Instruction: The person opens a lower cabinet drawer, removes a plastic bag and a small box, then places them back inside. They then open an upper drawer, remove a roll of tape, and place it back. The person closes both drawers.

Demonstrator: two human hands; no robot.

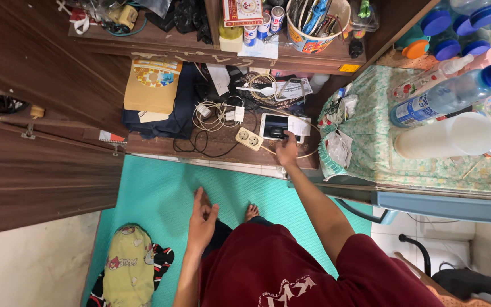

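Note:
My right hand (286, 150) reaches forward into the low wooden cabinet shelf (223, 152), its fingers on a small dark object (278, 132) lying on a white phone (273, 126). A cream power strip (249, 139) lies just left of that hand, with a tangle of white cables (217, 113) behind it. My left hand (202, 220) hovers over the teal mat (160, 193) with fingers loosely spread, holding nothing. My bare foot (252, 212) shows beside it.
An open wooden cabinet door (41, 176) stands at the left. A yellow envelope (152, 85) lies on dark cloth. A side table with a floral cover (370, 131) holds bottles (450, 94) and a white cup. A yellow bag (129, 267) lies on the mat.

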